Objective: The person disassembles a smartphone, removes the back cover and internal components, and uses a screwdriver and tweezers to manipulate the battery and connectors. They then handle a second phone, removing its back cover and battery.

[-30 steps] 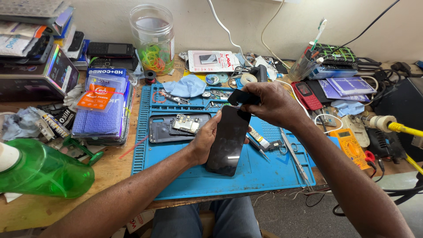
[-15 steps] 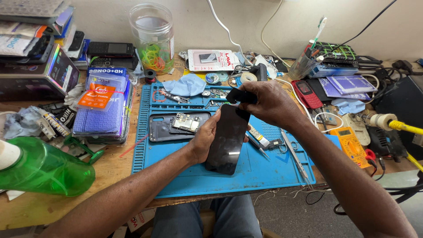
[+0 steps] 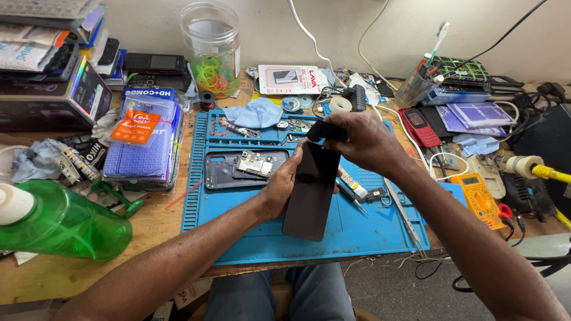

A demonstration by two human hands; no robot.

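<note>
A black phone screen panel [image 3: 310, 193] stands tilted above the blue work mat [image 3: 267, 238]. My left hand [image 3: 283, 184] grips its left edge from behind. My right hand [image 3: 363, 141] is closed over its top end, where a black flap [image 3: 326, 129] sticks out between the fingers. Behind the panel on the mat lies an opened phone body [image 3: 238, 169] with a bare circuit board [image 3: 254, 163] in it. Just right of the panel lie a small glue tube [image 3: 352, 183] and metal tweezers [image 3: 404, 213].
A green plastic bottle [image 3: 59, 221] lies on its side at the left. A clear jar with rubber bands [image 3: 211, 50] stands at the back. A blue cloth [image 3: 256, 113], a red keypad phone [image 3: 419, 126], a yellow multimeter [image 3: 479, 199], stacked boxes and cables crowd the wooden bench.
Both hands keep their hold on the black panel. It has stayed nearly in the same place and tilt.
</note>
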